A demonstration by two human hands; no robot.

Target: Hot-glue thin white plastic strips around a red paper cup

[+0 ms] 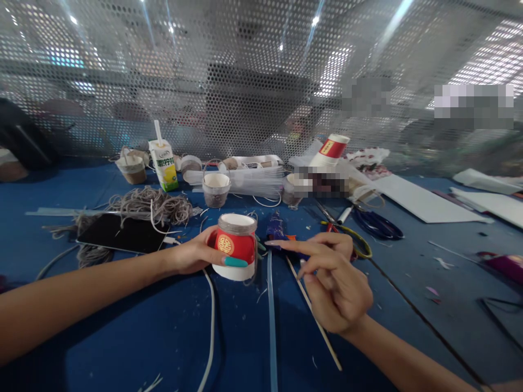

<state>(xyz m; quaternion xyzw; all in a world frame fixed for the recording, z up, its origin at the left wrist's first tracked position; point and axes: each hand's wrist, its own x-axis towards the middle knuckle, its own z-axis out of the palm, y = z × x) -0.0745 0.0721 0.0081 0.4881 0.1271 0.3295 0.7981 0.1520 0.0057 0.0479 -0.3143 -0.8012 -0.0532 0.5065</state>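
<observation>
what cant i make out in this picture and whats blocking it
Left hand: in the head view, most fingers are hidden behind the red cup.
Cup's inner bottom: head view, hidden by its near wall.
Yellow loop: head view, partly covered by the right hand.
Purple object: head view, cut off by the right edge.
Beyond the mesh: head view, blurred and screened by it.

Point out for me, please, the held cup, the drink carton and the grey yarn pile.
Held cup point(243, 245), head view: its red band.
Drink carton point(164, 165), head view: its front face.
Grey yarn pile point(139, 202), head view: near its middle.
</observation>
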